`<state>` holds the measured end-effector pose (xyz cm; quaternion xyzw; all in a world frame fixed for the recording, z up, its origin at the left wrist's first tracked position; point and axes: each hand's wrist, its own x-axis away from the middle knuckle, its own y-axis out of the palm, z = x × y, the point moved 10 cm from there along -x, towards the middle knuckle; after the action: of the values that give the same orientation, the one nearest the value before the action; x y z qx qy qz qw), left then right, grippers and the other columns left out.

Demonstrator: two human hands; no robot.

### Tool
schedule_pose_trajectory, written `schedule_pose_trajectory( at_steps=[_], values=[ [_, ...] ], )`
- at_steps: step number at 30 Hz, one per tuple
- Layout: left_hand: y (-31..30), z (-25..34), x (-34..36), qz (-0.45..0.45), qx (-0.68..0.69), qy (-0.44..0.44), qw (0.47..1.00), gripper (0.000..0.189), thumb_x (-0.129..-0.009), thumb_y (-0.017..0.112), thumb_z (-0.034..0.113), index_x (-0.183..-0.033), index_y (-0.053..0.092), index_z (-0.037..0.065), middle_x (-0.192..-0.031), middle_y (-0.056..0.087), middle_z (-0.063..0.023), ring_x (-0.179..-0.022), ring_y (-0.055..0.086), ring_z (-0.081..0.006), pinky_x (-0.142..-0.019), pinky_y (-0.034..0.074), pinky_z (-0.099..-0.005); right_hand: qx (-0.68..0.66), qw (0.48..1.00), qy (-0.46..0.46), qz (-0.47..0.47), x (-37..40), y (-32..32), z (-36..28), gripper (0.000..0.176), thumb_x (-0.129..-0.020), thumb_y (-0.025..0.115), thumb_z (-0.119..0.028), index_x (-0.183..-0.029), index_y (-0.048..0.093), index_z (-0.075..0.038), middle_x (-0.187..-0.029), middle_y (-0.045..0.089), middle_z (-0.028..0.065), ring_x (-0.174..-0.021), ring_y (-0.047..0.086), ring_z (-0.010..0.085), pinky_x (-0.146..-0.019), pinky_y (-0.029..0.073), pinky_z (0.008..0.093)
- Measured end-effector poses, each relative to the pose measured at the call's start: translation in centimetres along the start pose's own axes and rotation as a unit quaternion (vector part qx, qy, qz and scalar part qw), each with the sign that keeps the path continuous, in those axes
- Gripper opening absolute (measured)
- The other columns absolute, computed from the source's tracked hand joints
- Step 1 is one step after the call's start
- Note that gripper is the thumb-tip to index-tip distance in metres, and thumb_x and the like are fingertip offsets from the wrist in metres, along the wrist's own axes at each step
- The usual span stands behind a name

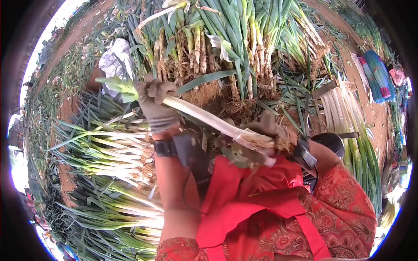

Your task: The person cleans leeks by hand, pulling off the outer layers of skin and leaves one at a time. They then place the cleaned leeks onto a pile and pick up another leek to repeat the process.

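A long leek (204, 115) lies slantwise across the middle, its green top at the left and its rooty end at the right. My gloved left hand (156, 102) is wrapped round the leek near its green end. At the root end is my gloved right hand (272, 128), blurred, beside loose outer skin and roots; its fingers are partly smeared by motion. Behind the leek stand unpeeled leeks (196, 48) with brown, soil-covered roots. White-stemmed leeks (117, 152) lie in piles at the left.
A bundle of trimmed leeks (342, 113) lies at the right, held by a band. Farther right are rolled blue and red wraps (376, 76). A whitish plastic bag (116, 61) sits at the upper left. Red cloth (257, 209) covers my lap.
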<state>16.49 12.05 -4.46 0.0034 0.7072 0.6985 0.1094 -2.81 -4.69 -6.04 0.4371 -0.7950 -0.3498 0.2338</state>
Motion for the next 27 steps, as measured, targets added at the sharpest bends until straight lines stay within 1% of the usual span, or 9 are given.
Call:
schedule_pose_trajectory(
  at_steps=[6,10,11,14,16,17,19,22,27],
  values=[
    [-1.2,8.4,-0.3,0.045,-0.039,0.065,0.996,0.033,-0.094,0.059,0.033,-0.08,0.06,0.004,-0.05,0.043,0.0048,-0.038,0.037,-0.0067,-0.046,0.042,-0.0244,0.163,0.952,0.016,0.259,15.0,-3.3,0.9,0.069,-0.091,0.061,-0.037,-0.139,0.038,0.007,-0.123,0.058,0.0145,-0.111,0.058,0.0194,-0.093,0.048,0.0336],
    [-0.8,15.0,3.2,0.08,-0.215,0.215,0.949,0.037,-0.098,0.053,0.036,-0.079,0.06,0.005,-0.049,0.035,0.0065,-0.04,0.032,-0.0076,-0.049,0.043,-0.0254,0.422,0.817,-0.329,0.216,32.3,-5.7,-5.6,0.051,-0.101,0.042,-0.037,-0.145,0.039,-0.01,-0.139,0.05,0.0151,-0.12,0.054,0.0266,-0.095,0.049,0.0384],
    [0.2,15.3,4.3,0.09,-0.248,0.253,0.931,0.039,-0.1,0.05,0.037,-0.079,0.06,0.006,-0.049,0.034,0.0069,-0.04,0.031,-0.0078,-0.051,0.044,-0.0258,0.159,0.859,-0.377,0.306,32.4,-4.2,-8.8,0.048,-0.103,0.039,-0.039,-0.142,0.045,-0.013,-0.139,0.05,0.013,-0.115,0.057,0.03,-0.094,0.049,0.0421],
    [2.7,12.2,6.2,0.099,-0.377,0.26,0.883,0.036,-0.102,0.044,0.038,-0.087,0.058,0.009,-0.054,0.036,0.0055,-0.044,0.029,-0.0079,-0.057,0.042,-0.0259,0.719,0.662,-0.129,0.17,23.1,-11.8,-4.1,0.049,-0.092,0.055,-0.038,-0.134,0.053,-0.012,-0.133,0.056,0.013,-0.107,0.061,0.0319,-0.092,0.049,0.0441],
    [3.3,11.4,6.4,0.023,-0.441,0.235,0.866,0.025,-0.102,0.044,0.031,-0.091,0.054,0.01,-0.063,0.041,0.0038,-0.048,0.032,-0.0076,-0.062,0.044,-0.0261,0.811,0.552,0.057,0.186,16.6,-13.3,-1.8,0.045,-0.087,0.062,-0.037,-0.124,0.06,-0.012,-0.122,0.062,0.013,-0.101,0.064,0.0323,-0.089,0.049,0.0444],
    [3.1,10.4,7.6,0.19,-0.437,0.253,0.842,0.019,-0.1,0.044,0.026,-0.091,0.053,0.012,-0.071,0.046,0.003,-0.053,0.037,-0.0083,-0.063,0.044,-0.0266,0.785,0.565,0.087,0.236,13.0,-12.8,-3.1,0.041,-0.086,0.062,-0.037,-0.118,0.063,-0.012,-0.115,0.065,0.0133,-0.098,0.065,0.0323,-0.087,0.05,0.0441],
    [3.6,8.7,8.2,0.223,-0.394,0.254,0.854,0.016,-0.097,0.047,0.026,-0.093,0.052,0.012,-0.08,0.051,0.0034,-0.058,0.041,-0.0085,-0.062,0.044,-0.0261,0.744,0.585,0.095,0.309,7.5,-12.5,-6.1,0.033,-0.087,0.061,-0.035,-0.109,0.067,-0.012,-0.103,0.069,0.0142,-0.094,0.067,0.0326,-0.083,0.051,0.0436],
    [2.7,7.7,7.1,0.108,-0.461,0.153,0.868,0.017,-0.097,0.049,0.028,-0.1,0.055,0.012,-0.081,0.054,0.0037,-0.058,0.042,-0.007,-0.057,0.04,-0.0242,0.732,0.566,0.001,0.379,0.8,-11.8,-13.3,0.027,-0.089,0.061,-0.032,-0.098,0.068,-0.008,-0.083,0.068,0.0141,-0.076,0.068,0.0314,-0.073,0.053,0.0388],
    [-0.6,7.8,5.2,0.103,-0.386,0.116,0.909,0.026,-0.101,0.047,0.033,-0.098,0.055,0.009,-0.066,0.05,0.0026,-0.045,0.036,-0.0075,-0.05,0.035,-0.0259,0.72,0.546,0.047,0.425,-11.6,-21.1,-19.6,0.041,-0.09,0.055,-0.038,-0.113,0.063,-0.005,-0.098,0.068,0.0211,-0.091,0.065,0.0397,-0.083,0.051,0.0441]
  ],
)
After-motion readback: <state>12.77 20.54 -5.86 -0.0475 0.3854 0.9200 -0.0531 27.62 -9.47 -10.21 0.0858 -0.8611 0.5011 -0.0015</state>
